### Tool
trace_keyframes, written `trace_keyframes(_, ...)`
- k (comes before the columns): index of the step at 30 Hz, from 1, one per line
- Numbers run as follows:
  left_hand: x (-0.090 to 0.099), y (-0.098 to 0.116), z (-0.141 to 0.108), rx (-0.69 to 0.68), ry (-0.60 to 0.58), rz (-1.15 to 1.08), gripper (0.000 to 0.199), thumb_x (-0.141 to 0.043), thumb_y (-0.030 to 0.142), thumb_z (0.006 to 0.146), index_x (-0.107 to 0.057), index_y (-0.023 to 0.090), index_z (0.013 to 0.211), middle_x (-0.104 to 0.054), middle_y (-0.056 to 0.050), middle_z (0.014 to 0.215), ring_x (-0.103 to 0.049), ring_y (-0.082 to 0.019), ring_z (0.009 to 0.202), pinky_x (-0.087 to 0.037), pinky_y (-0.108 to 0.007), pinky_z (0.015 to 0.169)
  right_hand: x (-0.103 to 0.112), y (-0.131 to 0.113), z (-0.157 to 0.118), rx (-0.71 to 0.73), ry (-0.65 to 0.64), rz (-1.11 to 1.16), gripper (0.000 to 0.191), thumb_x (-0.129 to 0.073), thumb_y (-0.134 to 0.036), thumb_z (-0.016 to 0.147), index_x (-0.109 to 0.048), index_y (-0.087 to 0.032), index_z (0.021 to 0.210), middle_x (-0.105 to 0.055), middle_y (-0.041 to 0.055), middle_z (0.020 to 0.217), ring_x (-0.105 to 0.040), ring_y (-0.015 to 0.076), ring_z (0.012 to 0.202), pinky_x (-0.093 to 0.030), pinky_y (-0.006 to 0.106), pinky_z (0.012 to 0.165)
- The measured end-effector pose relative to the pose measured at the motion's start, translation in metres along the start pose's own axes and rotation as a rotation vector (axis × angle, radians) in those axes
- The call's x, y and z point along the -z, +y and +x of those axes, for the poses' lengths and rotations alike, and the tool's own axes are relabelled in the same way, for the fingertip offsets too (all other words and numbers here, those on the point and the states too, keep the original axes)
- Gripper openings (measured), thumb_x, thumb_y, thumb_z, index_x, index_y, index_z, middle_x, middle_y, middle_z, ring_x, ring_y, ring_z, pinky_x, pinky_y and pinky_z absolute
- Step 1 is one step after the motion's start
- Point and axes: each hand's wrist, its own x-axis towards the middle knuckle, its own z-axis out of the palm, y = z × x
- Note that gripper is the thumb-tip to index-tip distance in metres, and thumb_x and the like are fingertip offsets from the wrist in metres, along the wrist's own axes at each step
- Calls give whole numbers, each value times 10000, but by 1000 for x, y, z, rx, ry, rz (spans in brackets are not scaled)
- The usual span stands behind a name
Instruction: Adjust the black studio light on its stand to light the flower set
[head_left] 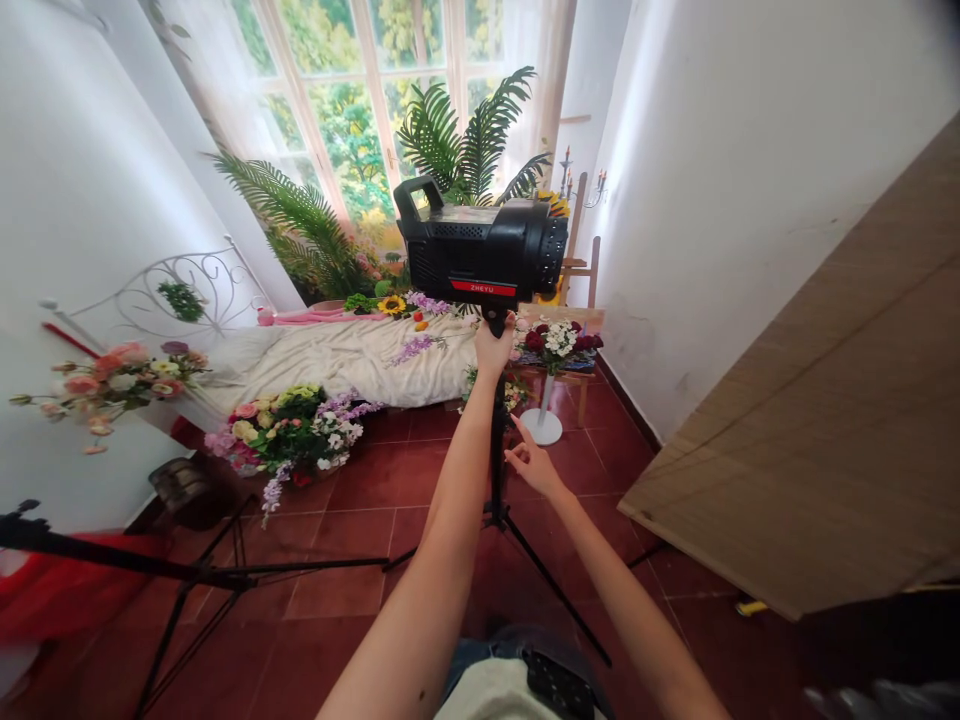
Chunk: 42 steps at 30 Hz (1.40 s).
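Note:
A black studio light [484, 245] with a red label sits on top of a black tripod stand [497, 450]. Just under the lamp, my left hand [495, 347] is wrapped round the top of the stand. Lower down, my right hand [531, 458] is beside the pole on its right, its index finger stretched out toward the pole and the other fingers partly bent. Nothing shows in that hand; whether a fingertip touches the pole is too small to tell.
Behind the light stands a bed [360, 360] with flowers on and before it. A white-based flower stand [541, 427] is right of the pole. Another black stand [225, 575] reaches in from the left. A large wooden panel [795, 430] leans at the right.

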Motion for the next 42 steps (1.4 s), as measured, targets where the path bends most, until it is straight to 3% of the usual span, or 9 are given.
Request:
trace_keyframes(6,1,4,3,-33,11,-18,309,-537,404,813,-651,156,958,-689,-96,951,-626,-216,934,-448,-297,839,3,2,-3,52,-277,-481,334,-466,-345,831,-609,-291,1127,-658,-1,819,-602,151,751,-445,252,708)
trace_keyframes(12,3,8,7,-61,-25,-33,309,-541,414,808,-642,162,955,-685,-89,929,-620,-212,918,-445,-312,827,-62,25,-38,-108,-805,-630,229,-652,-292,691,-669,-250,915,-691,11,878,-631,187,818,-438,233,661)
trace_keyframes(14,4,7,5,-46,-39,-36,324,-549,430,798,-639,162,956,-684,-86,892,-618,-215,910,-443,-321,819,-72,32,-38,-176,-718,-511,250,-656,-345,701,-632,-212,911,-683,24,846,-628,175,767,-433,229,626)
trace_keyframes(18,3,4,2,-17,-38,-50,374,-559,455,783,-620,154,995,-675,-78,814,-612,-208,875,-438,-316,792,-51,32,-8,-306,-152,-334,488,-617,-564,691,-520,-157,941,-627,49,750,-587,168,643,-428,257,572)
trace_keyframes(21,1,3,3,3,-36,-66,416,-559,478,774,-606,147,1022,-661,-68,760,-606,-198,820,-436,-300,745,-18,22,23,-186,222,-229,668,-666,-610,602,-454,-145,1032,-599,65,823,-570,175,680,-454,287,614)
trace_keyframes(24,-1,3,4,21,-40,-89,445,-555,500,767,-599,144,1031,-639,-51,700,-591,-184,742,-428,-281,685,4,6,50,51,407,-171,698,-699,-563,584,-439,-154,1087,-570,112,1000,-561,194,839,-470,319,726)
trace_keyframes(27,-1,3,2,45,-33,-110,448,-555,508,763,-596,144,1022,-617,-37,666,-570,-171,683,-413,-266,638,8,-8,72,180,341,-87,585,-684,-490,637,-463,-176,1078,-578,106,1036,-561,190,898,-470,331,779)
trace_keyframes(35,13,6,-1,61,-127,-198,324,-642,418,705,-595,155,889,-565,-3,653,-525,-137,641,-403,-255,645,-13,-12,117,142,171,-30,366,-648,-417,654,-565,-180,920,-648,63,883,-598,193,775,-495,315,693)
trace_keyframes(42,40,4,0,245,-306,-744,351,-606,387,721,-599,179,1004,-640,-43,877,-589,-142,786,-442,-265,752,-24,-5,144,80,-32,16,327,-585,-485,685,-599,-162,640,-633,51,639,-592,184,615,-472,280,582)
